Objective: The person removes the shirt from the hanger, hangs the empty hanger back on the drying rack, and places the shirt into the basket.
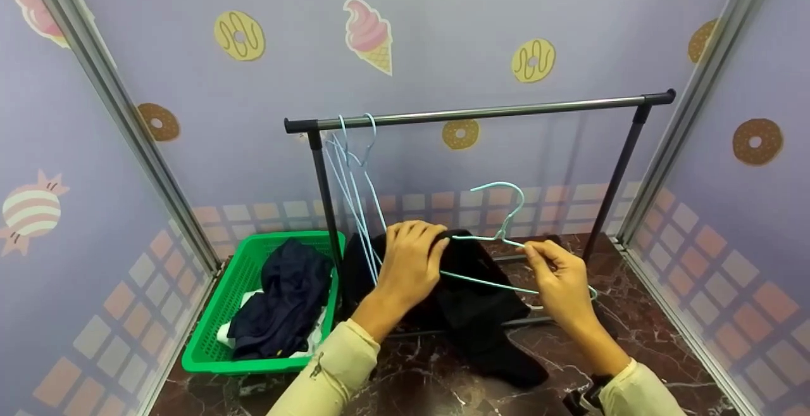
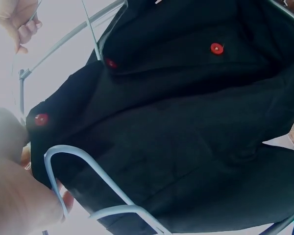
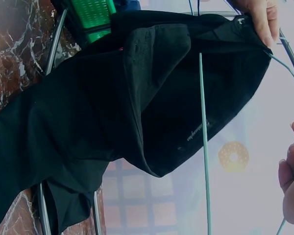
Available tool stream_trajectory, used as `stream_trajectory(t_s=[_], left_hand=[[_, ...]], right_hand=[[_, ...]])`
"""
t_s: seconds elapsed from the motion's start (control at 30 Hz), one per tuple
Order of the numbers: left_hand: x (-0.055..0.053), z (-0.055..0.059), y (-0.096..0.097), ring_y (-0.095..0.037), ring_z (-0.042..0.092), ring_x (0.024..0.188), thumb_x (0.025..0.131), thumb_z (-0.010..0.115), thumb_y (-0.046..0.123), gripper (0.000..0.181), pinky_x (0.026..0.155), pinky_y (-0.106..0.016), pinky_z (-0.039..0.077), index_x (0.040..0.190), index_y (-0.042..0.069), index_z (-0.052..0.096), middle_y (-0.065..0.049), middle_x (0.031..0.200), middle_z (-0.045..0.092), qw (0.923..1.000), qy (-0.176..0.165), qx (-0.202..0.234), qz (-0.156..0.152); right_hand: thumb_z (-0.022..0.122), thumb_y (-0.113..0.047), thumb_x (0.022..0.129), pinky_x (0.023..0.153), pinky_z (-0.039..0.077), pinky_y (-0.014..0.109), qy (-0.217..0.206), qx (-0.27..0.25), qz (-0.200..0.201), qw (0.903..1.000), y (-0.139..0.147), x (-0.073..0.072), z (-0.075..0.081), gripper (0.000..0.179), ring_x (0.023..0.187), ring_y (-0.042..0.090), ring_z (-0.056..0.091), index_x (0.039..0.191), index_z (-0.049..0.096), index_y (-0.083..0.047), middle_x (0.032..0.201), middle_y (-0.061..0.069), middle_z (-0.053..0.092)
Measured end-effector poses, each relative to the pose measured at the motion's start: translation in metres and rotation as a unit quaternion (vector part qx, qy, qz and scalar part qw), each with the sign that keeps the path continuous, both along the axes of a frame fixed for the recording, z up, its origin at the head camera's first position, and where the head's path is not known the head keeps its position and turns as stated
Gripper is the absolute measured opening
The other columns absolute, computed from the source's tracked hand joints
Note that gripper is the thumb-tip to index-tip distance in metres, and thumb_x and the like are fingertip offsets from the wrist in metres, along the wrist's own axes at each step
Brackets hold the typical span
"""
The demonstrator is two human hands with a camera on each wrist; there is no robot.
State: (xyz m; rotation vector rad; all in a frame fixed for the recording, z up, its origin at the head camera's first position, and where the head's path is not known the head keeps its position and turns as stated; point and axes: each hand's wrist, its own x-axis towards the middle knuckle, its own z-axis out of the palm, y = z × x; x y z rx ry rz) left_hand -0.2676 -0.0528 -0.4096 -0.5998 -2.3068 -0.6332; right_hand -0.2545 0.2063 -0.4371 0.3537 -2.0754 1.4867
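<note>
A black buttoned garment (image 1: 481, 315) hangs from a light-blue wire hanger (image 1: 487, 282), which is partly inside it. My left hand (image 1: 411, 258) grips the cloth at the hanger's left shoulder. On the other side, my right hand (image 1: 563, 283) pinches the bare wire just right of the hook. That right end of the hanger is outside the cloth. Red buttons (image 2: 216, 48) show on the black fabric in the left wrist view. The garment's open edge and inside appear in the right wrist view, with the hanger's lower bar crossing in front.
Behind my hands stands a metal rack with a horizontal rail (image 1: 493, 112). Light-blue hangers (image 1: 373, 194) hang at its left end, close to my left hand. A green basket (image 1: 196, 362) at the left holds a navy garment (image 1: 285, 302) and white cloth. Patterned walls enclose the dark marbled surface.
</note>
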Motion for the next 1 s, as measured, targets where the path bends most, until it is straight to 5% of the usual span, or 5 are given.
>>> stream_trajectory(t_s=[0.53,0.77,1.0], left_hand=[[0.000,0.004,-0.012,-0.026,0.071,0.106,0.109,0.061,0.023,0.019,0.094,-0.045,0.052,0.111,0.013,0.077,-0.002,0.106,0.079,0.9997,-0.003,0.024,-0.007],[0.003,0.005,-0.017,-0.024,0.073,0.099,0.109,0.061,0.023,0.021,0.084,-0.042,0.058,0.110,0.011,0.077,-0.003,0.105,0.079,0.9993,-0.006,0.035,0.014],[0.008,0.006,-0.020,-0.025,0.074,0.093,0.109,0.062,0.020,0.019,0.080,-0.042,0.063,0.109,0.008,0.077,-0.006,0.101,0.078,0.9982,-0.011,0.055,0.020]], right_hand=[[0.066,-0.005,0.104,0.057,0.043,0.019,-0.005,-0.017,-0.002,0.9998,0.008,0.000,0.000,0.019,0.062,0.004,0.048,0.098,0.084,-0.009,0.073,0.002,0.057],[0.067,-0.002,0.104,0.053,0.040,0.017,-0.009,-0.021,-0.029,0.9993,0.025,-0.003,0.001,0.017,0.057,0.001,0.045,0.101,0.083,-0.003,0.073,-0.011,0.062],[0.068,0.002,0.102,0.049,0.040,0.017,0.002,-0.054,-0.033,0.9980,0.046,-0.003,0.001,0.015,0.055,0.002,0.050,0.101,0.083,0.002,0.067,-0.002,0.061]])
